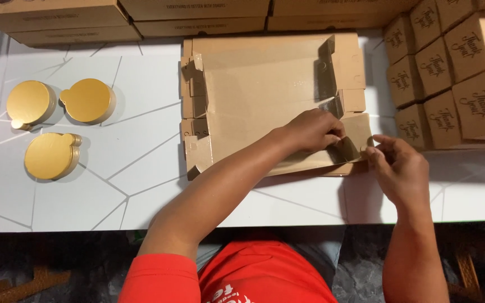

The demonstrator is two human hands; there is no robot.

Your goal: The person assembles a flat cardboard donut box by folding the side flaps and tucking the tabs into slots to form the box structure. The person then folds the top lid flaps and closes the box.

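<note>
Head view, looking down on a white bench (141, 185) with thin grey vein lines. At centre lies a flat brown cardboard box blank, partly folded (265, 90), its long axis running left to right across the bench, side panels half raised. The left hand (312, 130) reaches across the blank to its near right corner, fingers curled and pinched on a small brown corner flap (350, 147). The right hand (398, 167) sits just right of the same corner, thumb and forefinger narrowed on the flap's outer edge; the flap thus lies between the two hands, touching both, with the left hand over the blank and the right hand outside it. Three stacks of round gold cake boards with small tabs (57, 126) lie well apart to the left. Assembled brown cardboard cubes with black script (450, 67) stand stacked at the right; flat brown cartons (197, 14) line the far edge.
</note>
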